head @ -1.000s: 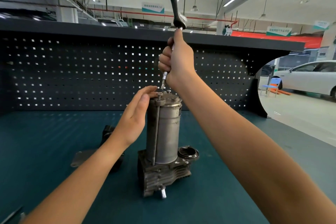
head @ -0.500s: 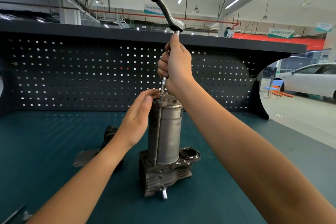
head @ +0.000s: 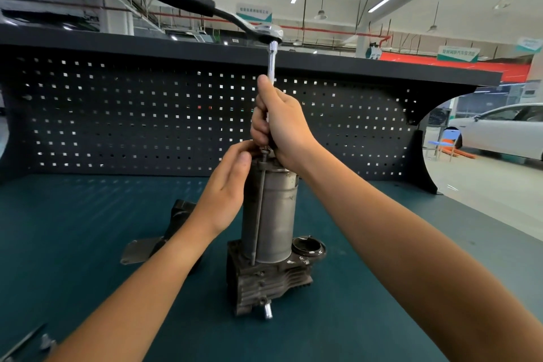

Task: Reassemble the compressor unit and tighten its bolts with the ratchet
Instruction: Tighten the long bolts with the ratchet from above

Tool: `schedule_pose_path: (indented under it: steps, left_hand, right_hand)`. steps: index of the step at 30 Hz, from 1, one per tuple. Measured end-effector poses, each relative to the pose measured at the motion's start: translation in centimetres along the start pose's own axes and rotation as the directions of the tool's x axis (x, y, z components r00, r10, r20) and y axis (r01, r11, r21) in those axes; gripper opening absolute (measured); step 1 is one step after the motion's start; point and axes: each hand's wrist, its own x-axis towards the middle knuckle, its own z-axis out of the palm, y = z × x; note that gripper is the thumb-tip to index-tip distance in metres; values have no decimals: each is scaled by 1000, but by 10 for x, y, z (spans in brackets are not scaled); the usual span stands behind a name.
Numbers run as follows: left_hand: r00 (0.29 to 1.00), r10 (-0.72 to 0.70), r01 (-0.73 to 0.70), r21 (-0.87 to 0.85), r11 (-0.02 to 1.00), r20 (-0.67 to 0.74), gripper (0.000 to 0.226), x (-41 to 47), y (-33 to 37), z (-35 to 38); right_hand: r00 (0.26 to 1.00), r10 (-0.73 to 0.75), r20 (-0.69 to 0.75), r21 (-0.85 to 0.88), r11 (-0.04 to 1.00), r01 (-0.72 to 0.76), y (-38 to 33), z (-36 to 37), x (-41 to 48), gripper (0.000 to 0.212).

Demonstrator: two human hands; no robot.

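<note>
Compressor unit point(head: 273, 214) standing upright on a teal bench top point(head: 88, 214), near the middle of my view: a grey metal cylinder seated on a dark, finned base. A long bolt point(head: 260, 206) runs down the front of the cylinder from the top cap to the base.

My right hand point(head: 282, 126) is wrapped in a fist around the extension bar point(head: 272, 62) of the ratchet point(head: 269, 31), just above the bolt's head. The bar rises straight up out of my fist. The black handle juts up and to the left, with nothing holding it.

My left hand point(head: 229, 185) lies against the cylinder's upper left side. Its fingers are loosely extended, with the tips by the bolt head, steadying rather than gripping. The two hands nearly meet at the top of the unit.

The cylinder is on its base and this bolt is in place, so the main stacking looks done. Gripping the bar rather than the handle suggests the bolt is only being run down, not yet tightened. My fingers hide whether the socket sits on the bolt head. I cannot see any other bolts.

A dark loose part point(head: 141, 250) with a flat plate lies on the bench beyond my left forearm, apart from the unit. It may remain to be fitted.
</note>
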Motion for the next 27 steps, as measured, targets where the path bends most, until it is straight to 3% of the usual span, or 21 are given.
schedule_pose_path:
  steps: [8,12,18,24,27]
  left_hand:
    - [1000,8,-8,-14,1000,1,25,1,-5,0]
    - [1000,9,-9,-16,1000,-13,25,0,-7,1]
    - [999,-34,34,-2,999,-22,34,4,-6,-8]
    - [975,-165,128,-234,964,-148,34,48,24,-40]
    - [960,-181,58,-482,874,-213,58,86,59,-61]
  right_hand:
    - [993,-11,118,-90,996,22,-1,-30,2,32]
    - [995,-53,83,-195,978,69,4,-26,2,38]
    - [993,-34,113,-210,976,57,6,-21,2,46]
    - [989,-10,149,-197,980,39,5,-20,4,48]
    - [985,4,174,-190,981,30,4,-21,3,46]
